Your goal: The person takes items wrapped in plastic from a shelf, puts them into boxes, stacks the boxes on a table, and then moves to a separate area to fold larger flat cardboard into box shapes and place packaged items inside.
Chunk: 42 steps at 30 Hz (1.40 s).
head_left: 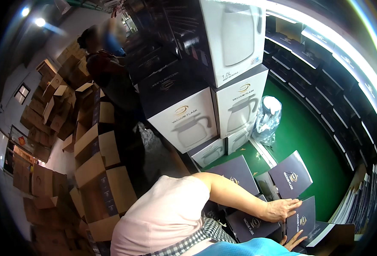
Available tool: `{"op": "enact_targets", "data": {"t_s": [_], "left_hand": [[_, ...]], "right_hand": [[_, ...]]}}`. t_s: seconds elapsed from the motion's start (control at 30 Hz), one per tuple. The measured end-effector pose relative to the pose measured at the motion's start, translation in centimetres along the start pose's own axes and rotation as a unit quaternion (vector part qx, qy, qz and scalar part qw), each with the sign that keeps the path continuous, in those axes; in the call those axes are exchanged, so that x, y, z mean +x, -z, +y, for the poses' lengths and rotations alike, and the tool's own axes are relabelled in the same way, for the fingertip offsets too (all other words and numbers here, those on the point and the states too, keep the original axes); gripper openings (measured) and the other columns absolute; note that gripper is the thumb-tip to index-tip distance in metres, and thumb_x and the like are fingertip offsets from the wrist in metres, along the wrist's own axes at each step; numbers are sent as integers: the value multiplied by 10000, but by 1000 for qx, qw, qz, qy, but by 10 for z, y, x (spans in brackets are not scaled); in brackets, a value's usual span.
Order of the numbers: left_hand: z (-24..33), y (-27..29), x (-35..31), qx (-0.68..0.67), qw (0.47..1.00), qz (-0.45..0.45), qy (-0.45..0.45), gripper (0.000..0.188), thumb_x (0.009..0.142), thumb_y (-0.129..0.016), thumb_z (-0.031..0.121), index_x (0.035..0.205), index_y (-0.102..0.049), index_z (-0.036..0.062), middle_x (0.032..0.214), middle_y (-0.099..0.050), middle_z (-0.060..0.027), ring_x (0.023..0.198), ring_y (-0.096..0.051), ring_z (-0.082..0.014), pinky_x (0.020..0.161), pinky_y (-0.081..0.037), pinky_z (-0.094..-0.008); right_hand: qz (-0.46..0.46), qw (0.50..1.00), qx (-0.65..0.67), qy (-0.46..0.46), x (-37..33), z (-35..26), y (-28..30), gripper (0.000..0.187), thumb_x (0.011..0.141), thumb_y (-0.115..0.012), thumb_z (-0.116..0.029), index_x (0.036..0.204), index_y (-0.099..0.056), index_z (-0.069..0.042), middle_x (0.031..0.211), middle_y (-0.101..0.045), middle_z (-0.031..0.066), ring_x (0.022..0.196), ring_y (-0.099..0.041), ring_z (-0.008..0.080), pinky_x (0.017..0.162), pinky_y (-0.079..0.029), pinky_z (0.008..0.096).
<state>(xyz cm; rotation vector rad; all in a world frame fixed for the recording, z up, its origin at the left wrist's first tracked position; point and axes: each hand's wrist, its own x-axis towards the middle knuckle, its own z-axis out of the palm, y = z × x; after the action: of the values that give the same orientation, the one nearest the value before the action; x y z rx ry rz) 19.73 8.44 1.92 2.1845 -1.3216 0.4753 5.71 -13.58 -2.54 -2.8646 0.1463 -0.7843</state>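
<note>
The dark box flap (306, 208) bears a gold emblem (303, 220); left hand (281, 210) touches its edge, grip unclear; right hand (295, 242) spreads its fingers.

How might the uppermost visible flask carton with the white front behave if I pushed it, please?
The flask carton would probably hold its shape, given its flat faces and crisp edges. It might slide or tip, since it stands on another carton.

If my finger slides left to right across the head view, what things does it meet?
Open brown carton, leftmost white-fronted flask box, clear plastic-wrapped item, lower upright dark box flap, leaning thin panels.
</note>
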Motion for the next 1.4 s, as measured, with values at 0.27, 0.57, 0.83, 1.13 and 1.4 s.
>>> {"op": "enact_targets", "data": {"t_s": [0.27, 0.57, 0.83, 1.13, 1.4], "left_hand": [[-2, -51, 8, 258, 950, -79, -157, 261, 756, -598, 237, 732, -697, -3, 903, -672, -147, 912, -605, -305, 968, -464, -433], [-5, 20, 62, -36, 975, -218, -9, 225, 809, -705, 243, 934, -718, 56, 1048, -656, -138, 1058, -586, -311, 953, -467, -397], [17, 11, 76, -162, 952, -244, -92, 242, 738, -743, 74, 968, -699, 18, 1079, -671, -125, 1074, -595, -303, 929, -493, -388], [-13, 8, 65, -237, 935, -261, -44, 357, 730, -770, 62, 1069, -662, 36, 1260, -594, -149, 1197, -546, -340, 1012, -452, -406], [-28, 11, 66, -149, 956, -252, -25, 552, 748, -801, 182, 1254, -623, 48, 1452, -445, -184, 1402, -338, -336, 1120, -357, -412]], "right_hand": [[-131, 989, -49, -43, 20, -51, 28, 1101, 623, -858, -192, 1484, -217, 50, 1529, -277, 229, 1394, -296, 387, 1135, -243, 489], [113, 972, 198, 64, 28, -35, 6, 159, 733, -766, -114, 854, -675, -63, 1101, -609, 95, 1164, -565, 302, 1081, -346, 539], [157, 962, 220, 32, 10, -49, 15, 96, 741, -723, -31, 832, -692, -44, 1082, -614, 118, 1095, -594, 306, 1039, -421, 507], [179, 961, 211, -30, 15, -66, 12, 331, 735, -731, -57, 1055, -648, -47, 1131, -587, 97, 1122, -557, 281, 964, -437, 427], [177, 953, 242, -37, 14, -58, 8, 202, 770, -734, -38, 946, -637, -12, 1119, -601, 122, 1146, -555, 324, 991, -435, 412]]}}
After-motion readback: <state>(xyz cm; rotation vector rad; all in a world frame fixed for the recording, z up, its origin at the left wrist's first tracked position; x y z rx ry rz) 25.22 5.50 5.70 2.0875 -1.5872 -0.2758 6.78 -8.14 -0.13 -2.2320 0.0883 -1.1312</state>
